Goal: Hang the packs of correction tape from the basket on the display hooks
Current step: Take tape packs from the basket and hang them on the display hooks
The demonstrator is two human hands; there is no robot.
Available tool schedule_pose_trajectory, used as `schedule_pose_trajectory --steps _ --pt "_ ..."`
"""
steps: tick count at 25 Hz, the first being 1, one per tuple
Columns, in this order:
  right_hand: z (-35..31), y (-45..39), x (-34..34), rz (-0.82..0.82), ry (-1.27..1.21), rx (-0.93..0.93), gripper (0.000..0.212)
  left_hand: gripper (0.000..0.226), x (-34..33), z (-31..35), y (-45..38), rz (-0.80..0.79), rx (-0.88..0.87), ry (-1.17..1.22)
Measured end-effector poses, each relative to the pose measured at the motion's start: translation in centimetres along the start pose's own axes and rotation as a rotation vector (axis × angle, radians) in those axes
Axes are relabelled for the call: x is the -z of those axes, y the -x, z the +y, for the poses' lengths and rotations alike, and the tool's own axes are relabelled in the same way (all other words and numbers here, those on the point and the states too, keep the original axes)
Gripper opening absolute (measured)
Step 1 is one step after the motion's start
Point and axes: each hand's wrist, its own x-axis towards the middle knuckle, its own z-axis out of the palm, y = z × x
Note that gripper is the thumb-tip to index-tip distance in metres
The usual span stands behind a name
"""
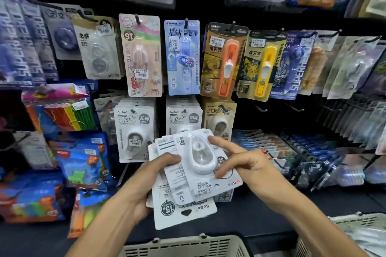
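Left hand (pixel 146 175) grips a fanned stack of packs (pixel 177 200); right hand (pixel 242 160) pinches the top pack (pixel 200 158). Matching packs (pixel 133 131) already hang; these remain unhung.

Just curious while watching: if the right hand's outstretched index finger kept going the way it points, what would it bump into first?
The right hand points up-left, its index finger already on the top correction tape pack. Beyond that, probably the hanging BoBo packs behind, though depth is hard to judge.
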Motion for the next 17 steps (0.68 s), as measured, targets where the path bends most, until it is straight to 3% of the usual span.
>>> schedule_pose_trajectory --steps 2,4,5,9,11,13,15,17 --pt "0.5 0.1 -0.1 0.122 -0.301 -0.108 0.053 0.034 0.1 -0.3 0.2 0.021 0.013 -0.003" --pt "0.7 0.0 0.0 0.230 -0.522 -0.175 0.034 0.033 0.2 -0.4 0.5 0.030 0.012 -0.063" --pt "0.6 -0.2 0.0 0.249 -0.495 -0.202 0.024 0.031 0.1 -0.4 0.7 0.037 0.007 -0.107" --pt "0.4 -1.7 1.3 0.018 0.281 -0.323 0.069 0.038 -0.1 -0.4 1.8 -0.034 0.025 -0.303" --pt "0.3 -2.4 2.0 -0.113 0.421 -0.332 0.058 0.049 -0.2 -0.4 2.0 -0.061 0.047 -0.352" --pt "0.1 -2.3 3.2 -0.133 0.291 -0.394 0.038 0.051 0.0 0.0 1.9 -0.045 0.059 -0.366" --pt "0.5 -1.7 4.8 -0.077 0.102 -0.423 0.036 0.038 0.5 0.5 2.0 0.032 0.031 -0.324" --pt "0.9 -1.2 5.7 0.082 -0.175 -0.406 0.040 0.021 0.6 1.5 2.3 0.136 0.011 -0.209"
